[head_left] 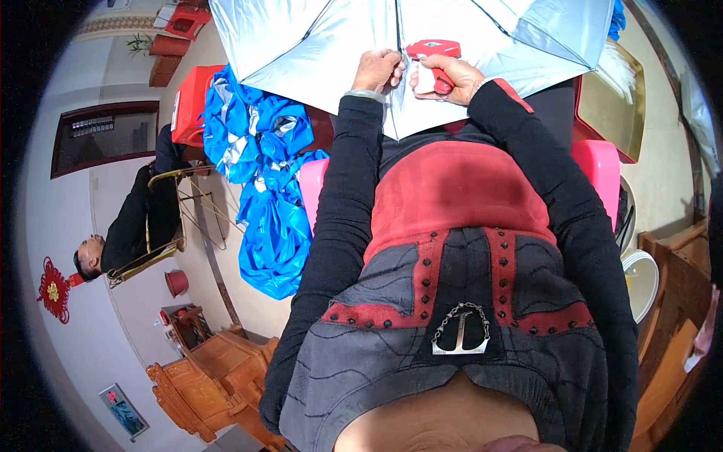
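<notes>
An open umbrella with a silvery-white canopy and dark ribs lies across my lap, filling the top of the view. My left hand is closed at a rib near the canopy's front edge, its fingertips pinched on the rib or cloth there. Just to its right, my right hand wraps round a red-and-white hand tool, shaped like a small gun with a red head and a red-and-white grip. The tool's nose points left, close to my left fingers. What exactly my left fingertips grip is too small to tell.
Crumpled blue-and-silver cloth hangs at my left beside a red plastic box. A pink seat edge shows on my right. A person in black sits on a metal-framed chair at far left. Carved wooden furniture stands lower left.
</notes>
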`<action>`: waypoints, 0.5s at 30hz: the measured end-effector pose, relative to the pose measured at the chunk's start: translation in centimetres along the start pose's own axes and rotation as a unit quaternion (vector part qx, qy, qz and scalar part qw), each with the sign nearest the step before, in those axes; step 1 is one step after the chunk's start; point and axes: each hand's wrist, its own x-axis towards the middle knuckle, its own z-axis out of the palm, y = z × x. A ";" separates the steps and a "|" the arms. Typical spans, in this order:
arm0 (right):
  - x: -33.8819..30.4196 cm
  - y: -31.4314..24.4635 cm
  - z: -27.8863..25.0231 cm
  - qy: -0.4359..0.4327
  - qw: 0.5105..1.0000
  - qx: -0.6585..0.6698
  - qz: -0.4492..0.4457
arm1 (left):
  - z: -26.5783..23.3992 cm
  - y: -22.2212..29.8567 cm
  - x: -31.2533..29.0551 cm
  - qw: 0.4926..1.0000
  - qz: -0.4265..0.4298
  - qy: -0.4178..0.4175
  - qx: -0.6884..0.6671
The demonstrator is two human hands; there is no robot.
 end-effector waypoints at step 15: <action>-0.2 -0.1 0.7 0.004 1.000 -0.013 0.005 | -0.5 -0.2 0.2 1.000 -0.013 0.011 -0.011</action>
